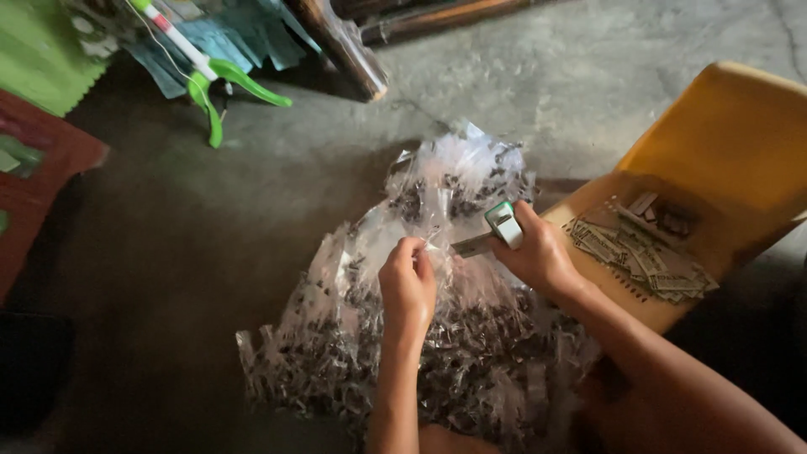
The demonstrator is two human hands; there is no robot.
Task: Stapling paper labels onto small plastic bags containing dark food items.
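Observation:
My left hand [407,284] pinches the top edge of a small clear plastic packet [430,244] above a big heap of similar clear packets with dark contents [437,336]. Just to the right, my right hand [538,256] grips a stapler with a green and white top [503,225], its metal jaw pointing left at the pinched packet edge. Both hands hover over the heap, close together.
A yellow plastic chair seat [731,143] at the right carries a pile of small paper labels [643,256]. A green and white plastic stand [214,80] and teal bags [244,38] lie at the top left, a red mat [34,168] at the far left. The floor is grey concrete.

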